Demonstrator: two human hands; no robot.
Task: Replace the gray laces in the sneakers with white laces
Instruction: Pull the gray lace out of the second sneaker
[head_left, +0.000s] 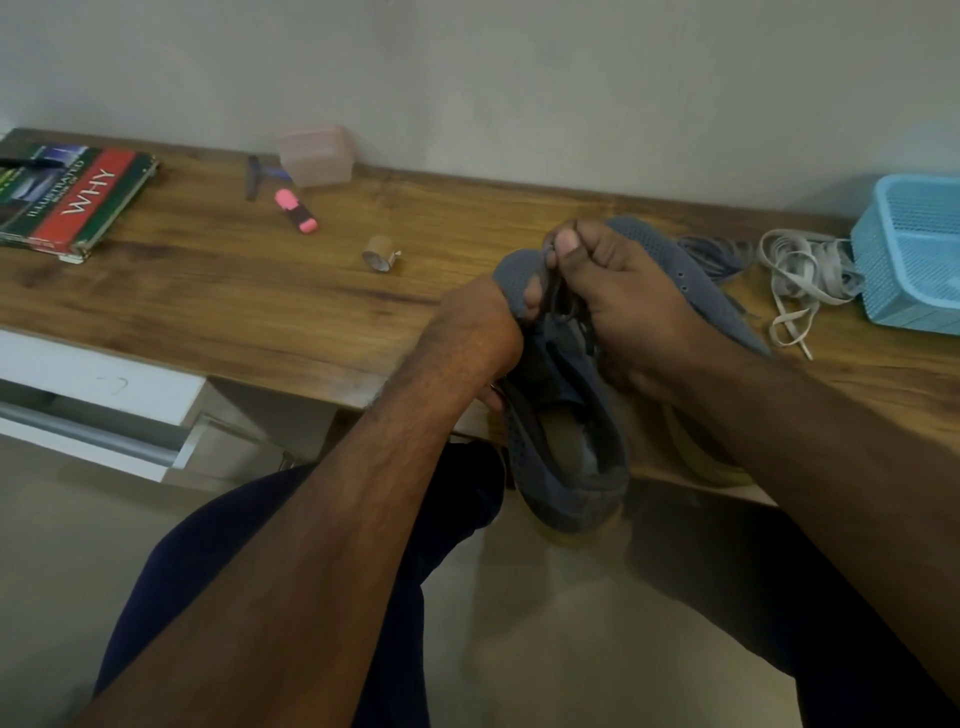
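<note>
Sneaker (566, 415) sits at the worktop's (234, 291) near edge, left hand (475, 332) gripping its upper, right hand (618, 291) pinching the gray lace (558, 293). White laces (800, 275) lie beside a blue basket (914, 254), far right; its contents are hidden.

Desk (218, 280): wood-grain top, brown, low sheen, smooth. Sneaker (566, 415) at the near edge: gray knit mesh cloth, perforated, matt; sole yellowish, rubbery-looking. Gray lace (563, 304): dark woven cord, matt. White laces (802, 270) near the right end: flat woven cloth, matt. Basket (914, 254) at the right end: light blue plastic, perforated, slight gloss. Box (314, 155) at the far edge: translucent pinkish plastic. Highlighter (296, 210): pink plastic, glossy. Book (72, 200) at the left end: glossy paper cover. Tape roll (381, 253): cardboard core, matt.
</note>
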